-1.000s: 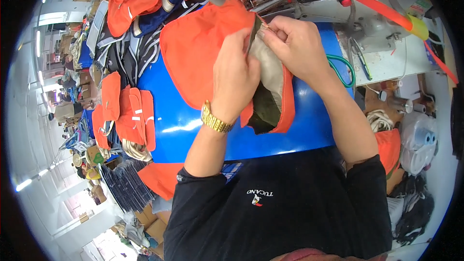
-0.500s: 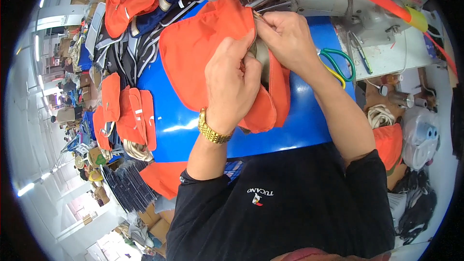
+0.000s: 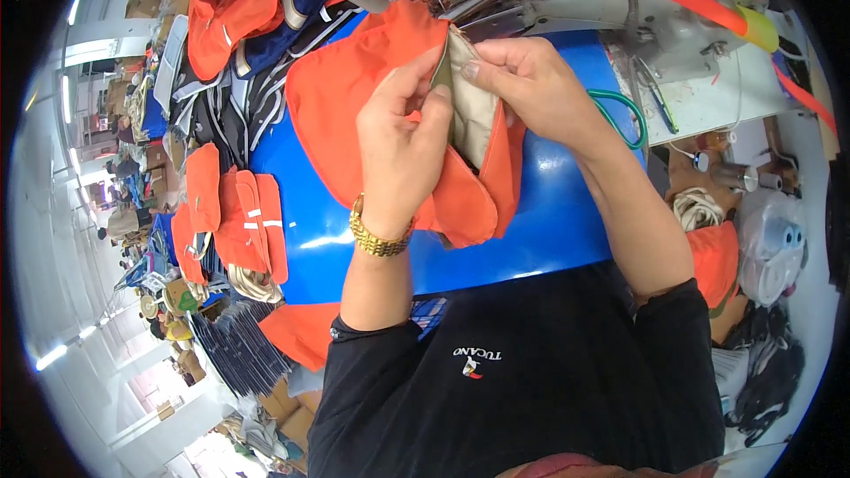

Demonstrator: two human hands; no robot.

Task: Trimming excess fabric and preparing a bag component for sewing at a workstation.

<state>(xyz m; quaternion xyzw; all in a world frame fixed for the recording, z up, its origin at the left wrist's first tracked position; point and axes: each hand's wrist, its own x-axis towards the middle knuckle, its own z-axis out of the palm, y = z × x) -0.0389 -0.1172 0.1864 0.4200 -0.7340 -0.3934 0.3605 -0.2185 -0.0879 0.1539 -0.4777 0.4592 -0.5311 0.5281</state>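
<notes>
Orange cloth piece (image 3: 354, 97) was pinched by your left hand (image 3: 403, 146) and right hand (image 3: 522, 88), lifted off the blue table (image 3: 549, 221) to line up its edges.

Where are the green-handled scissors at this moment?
In the head view the green-handled scissors lie on the person's right, at the blue table's right edge beside the sewing machine, just past the right hand.

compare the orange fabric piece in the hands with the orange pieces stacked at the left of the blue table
The held orange piece is pinched by the left hand and right hand, showing a beige lining. The stacked orange pieces lie flat, untouched, with white strips. The held piece looks larger. Both are the same orange.
</notes>
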